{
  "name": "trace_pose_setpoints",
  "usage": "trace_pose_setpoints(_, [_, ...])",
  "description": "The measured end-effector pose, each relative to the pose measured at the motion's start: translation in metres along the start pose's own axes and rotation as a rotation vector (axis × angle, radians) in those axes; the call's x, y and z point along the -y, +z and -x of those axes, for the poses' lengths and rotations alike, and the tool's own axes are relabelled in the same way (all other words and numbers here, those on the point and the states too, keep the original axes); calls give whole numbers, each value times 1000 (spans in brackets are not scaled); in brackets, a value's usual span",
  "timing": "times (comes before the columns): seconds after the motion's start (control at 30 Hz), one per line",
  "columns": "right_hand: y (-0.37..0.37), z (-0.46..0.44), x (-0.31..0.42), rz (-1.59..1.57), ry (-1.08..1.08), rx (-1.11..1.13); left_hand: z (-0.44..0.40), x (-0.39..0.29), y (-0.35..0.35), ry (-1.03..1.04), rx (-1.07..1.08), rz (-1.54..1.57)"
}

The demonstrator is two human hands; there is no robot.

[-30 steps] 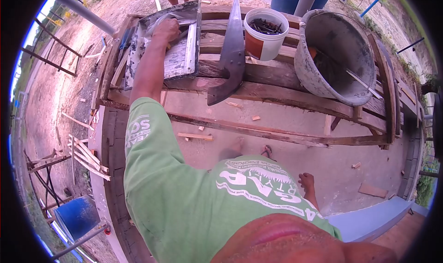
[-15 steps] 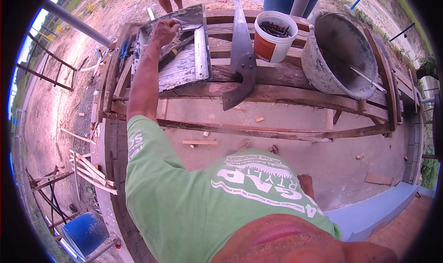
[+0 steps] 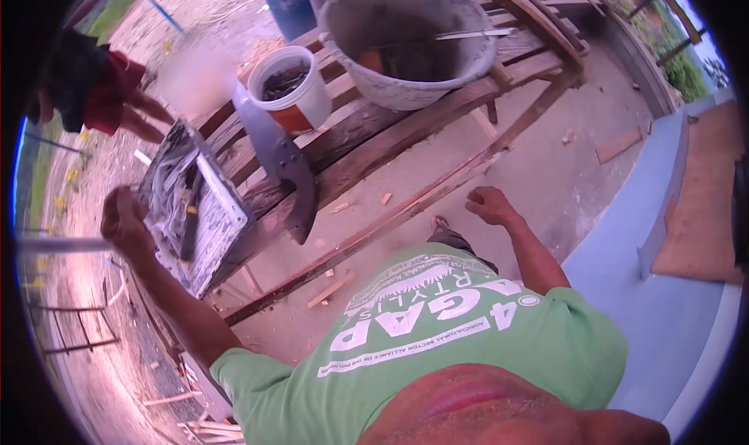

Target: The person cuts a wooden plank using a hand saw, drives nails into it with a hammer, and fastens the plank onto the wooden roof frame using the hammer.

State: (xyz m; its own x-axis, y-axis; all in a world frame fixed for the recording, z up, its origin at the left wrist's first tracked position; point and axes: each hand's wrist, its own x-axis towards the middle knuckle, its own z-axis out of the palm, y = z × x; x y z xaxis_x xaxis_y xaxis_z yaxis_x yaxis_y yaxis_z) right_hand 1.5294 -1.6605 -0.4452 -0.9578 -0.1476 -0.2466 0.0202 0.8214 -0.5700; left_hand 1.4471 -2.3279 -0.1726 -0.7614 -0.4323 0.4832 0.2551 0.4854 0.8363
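So, head cam view: left grip (image 3: 125, 220) is just off the outer edge of a grubby tray (image 3: 212, 246) on the slatted desk (image 3: 363, 152). Its fingers are curled in, but I can't tell if they're pinching anything. Right grip (image 3: 490, 205) is out over the floor, loosely bent, and I can't tell if it's got anything either.

For handling stuff by that tray, I'd go slow, lift the dark tool (image 3: 189, 225) by its yellow-banded part, and mind the saw (image 3: 269, 137) right beside it.

Containers: the tray has that tool plus crumpled clear plastic (image 3: 164, 194). White bucket (image 3: 314, 102) has dark bits (image 3: 285, 81), maybe nails. Big crusty tub (image 3: 390, 91) has something orange (image 3: 370, 59) inside and a pale stick (image 3: 476, 34) across its rim. Blue drum (image 3: 287, 8) behind, contents hidden.
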Motion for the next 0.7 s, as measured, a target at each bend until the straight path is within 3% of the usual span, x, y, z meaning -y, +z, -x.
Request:
trace_pose_setpoints(0.03, [-20,0,47,-144,-28,12,6,13,-17,40,-15,260])
trace_pose_setpoints(0.07, [-32,0,86,-291,-145,-39,19,-6,20,87,141,474])
trace_pose_setpoints(0.13, [-59,3,157,-542,-540,-82,103,-92,89,160,390,850])
trace_pose_setpoints(0.2, [-76,5,202,-602,-923,-276,166,-132,173,-45,729,1128])
trace_pose_setpoints(0.27, [-103,7,219,-586,-1103,-488,215,-151,236,-308,829,1330])
trace_pose_setpoints(0.4, [-137,9,174,-454,-1256,-717,266,-174,314,-674,828,1369])
trace_pose_setpoints(0.53, [-172,30,103,-447,-1143,-828,300,-199,387,-917,1049,1464])
trace_pose_setpoints(0.57, [-183,38,84,-468,-1084,-838,309,-206,408,-914,1109,1410])
trace_pose_setpoints(0.67, [-214,56,17,-495,-777,-982,297,-213,477,-343,1391,646])
trace_pose_setpoints(0.7, [-226,55,-6,-525,-701,-1045,291,-219,501,-7,1200,265])
